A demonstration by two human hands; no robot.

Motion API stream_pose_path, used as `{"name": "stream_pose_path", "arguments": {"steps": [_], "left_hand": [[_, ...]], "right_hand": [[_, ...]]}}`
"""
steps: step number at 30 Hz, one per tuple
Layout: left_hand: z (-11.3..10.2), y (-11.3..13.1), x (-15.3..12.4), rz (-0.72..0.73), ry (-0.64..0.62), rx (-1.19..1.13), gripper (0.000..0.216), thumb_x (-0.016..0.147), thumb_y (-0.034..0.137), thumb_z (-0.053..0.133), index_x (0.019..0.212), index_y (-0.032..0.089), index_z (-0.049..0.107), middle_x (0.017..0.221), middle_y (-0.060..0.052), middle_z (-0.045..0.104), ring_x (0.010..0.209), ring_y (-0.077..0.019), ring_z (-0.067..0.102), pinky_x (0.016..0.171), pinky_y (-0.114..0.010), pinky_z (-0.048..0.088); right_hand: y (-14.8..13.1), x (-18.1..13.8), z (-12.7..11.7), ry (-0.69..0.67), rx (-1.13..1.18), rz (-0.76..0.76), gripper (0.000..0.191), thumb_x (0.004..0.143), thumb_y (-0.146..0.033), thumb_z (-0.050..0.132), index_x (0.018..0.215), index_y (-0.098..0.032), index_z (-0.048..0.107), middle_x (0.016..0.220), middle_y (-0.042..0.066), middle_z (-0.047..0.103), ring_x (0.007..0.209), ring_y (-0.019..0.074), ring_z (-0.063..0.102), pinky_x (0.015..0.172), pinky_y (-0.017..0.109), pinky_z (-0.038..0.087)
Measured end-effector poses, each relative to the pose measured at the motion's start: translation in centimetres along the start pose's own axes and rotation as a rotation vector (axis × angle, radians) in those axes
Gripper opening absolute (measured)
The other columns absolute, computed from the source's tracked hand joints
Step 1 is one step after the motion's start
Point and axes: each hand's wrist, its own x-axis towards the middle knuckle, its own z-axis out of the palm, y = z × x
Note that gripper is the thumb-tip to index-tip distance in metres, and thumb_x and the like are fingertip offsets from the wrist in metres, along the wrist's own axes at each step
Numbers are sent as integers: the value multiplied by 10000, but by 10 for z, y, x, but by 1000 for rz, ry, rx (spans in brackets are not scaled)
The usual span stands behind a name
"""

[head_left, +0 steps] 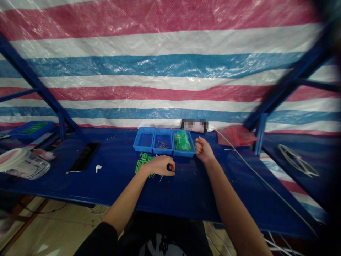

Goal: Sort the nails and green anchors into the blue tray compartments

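Observation:
My left hand (pixel 160 165) rests curled on the blue table top (pixel 186 192), over the edge of a loose pile of small green plastic parts (pixel 144 161). A dark spot shows at its fingers, and I cannot tell if it is held. My right hand (pixel 204 150) is a closed fist with nothing visible in it, touching the right corner of a blue plastic bin (pixel 183 153). That bin holds green parts in clear plastic (pixel 183 141). Next to it, a middle blue bin (pixel 162 152) holds thin metal pins (pixel 162 144), and a left blue bin (pixel 144 139) stands beyond.
A black phone (pixel 84 156) and a clear plastic tub (pixel 22 163) lie to the left. A blue tray (pixel 32 129) sits far left. Behind the bins are a blurred white power strip (pixel 194 125), a white cable (pixel 266 181), and a red plastic bag (pixel 236 136).

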Motion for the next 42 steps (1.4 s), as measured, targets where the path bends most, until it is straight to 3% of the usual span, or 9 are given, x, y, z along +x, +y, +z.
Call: {"name": "stream_pose_path", "arguments": {"steps": [5,13,24,31,39,42], "left_hand": [[2,-2,0,-77,-12,45,111,700,292,629,709,181,631,732,7,617,679,-124,548,614,-221,359],[1,-2,1,-78,-40,-27,111,710,277,619,698,171,646,710,-1,626,646,-118,554,609,-219,361],[-3,-5,0,-35,-13,-284,118,737,255,606,739,140,631,651,4,591,566,-87,516,518,-193,354],[-13,-3,0,-92,256,-630,169,780,303,574,766,135,589,617,3,568,538,-76,494,509,-196,359],[-24,-4,5,-149,769,-1019,207,744,335,610,734,143,532,602,10,590,385,-27,373,370,-164,229],[-26,-3,6,-146,886,-1127,227,736,343,610,691,143,512,611,16,583,368,-18,328,353,-170,184]], "right_hand": [[0,1,-2,-12,-2,-1,207,851,-324,464,693,-192,488,289,-117,218,234,41,140,233,142,106],[0,1,-3,-15,-8,1,210,853,-327,462,692,-193,486,293,-116,218,238,43,141,235,148,104],[1,2,-5,-33,-20,-12,195,834,-334,491,700,-193,481,304,-121,211,243,41,141,238,146,99],[0,1,-2,-13,-17,-11,195,842,-326,476,700,-193,485,298,-121,212,244,42,131,237,147,96],[0,1,-1,-1,-22,-3,197,832,-332,494,694,-193,478,296,-122,212,239,41,134,233,146,99],[0,1,0,7,-9,-3,211,859,-316,452,693,-189,483,292,-118,214,235,42,136,232,146,99]]}}
